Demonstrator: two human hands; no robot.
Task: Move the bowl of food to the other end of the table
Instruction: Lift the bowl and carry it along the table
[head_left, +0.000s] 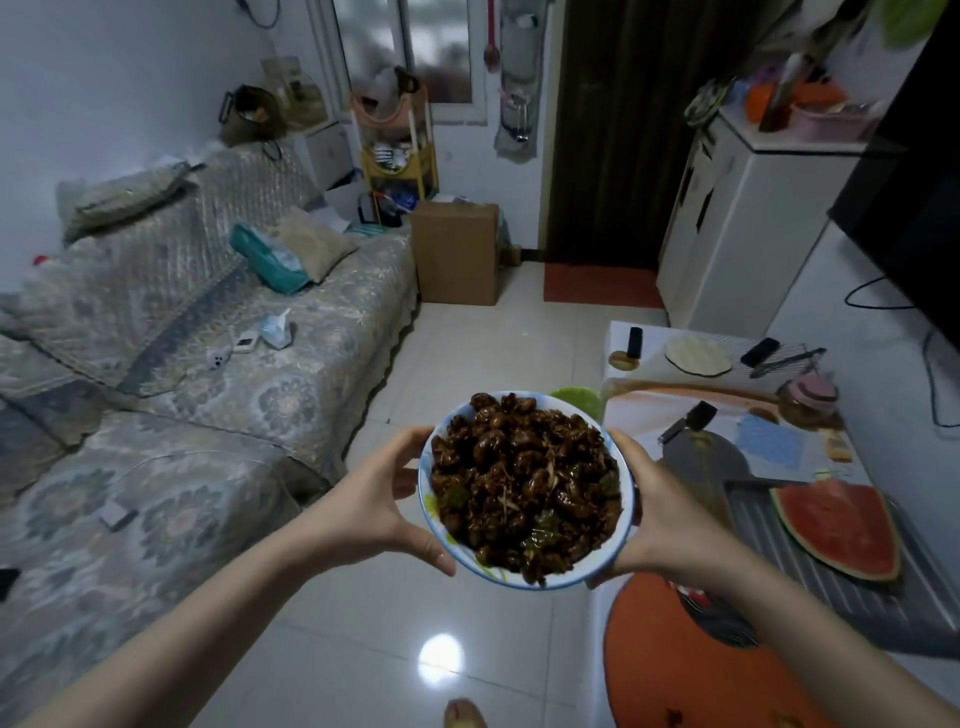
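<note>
A white bowl (447, 545) with a blue rim, heaped with dark brown cooked food, hangs in the air over the tiled floor, just left of the low table (649, 415). My left hand (379, 504) grips its left side and my right hand (660, 514) grips its right side. The bowl sits level between both hands. The table runs along the right, from near me to farther away.
On the table lie a watermelon slice (841, 525) on a grey tray, an orange mat (675, 665), a flat white disc (697, 354), a jar (808, 397) and small dark items. A covered sofa (182, 364) fills the left. A cardboard box (457, 252) and white cabinet (737, 223) stand beyond.
</note>
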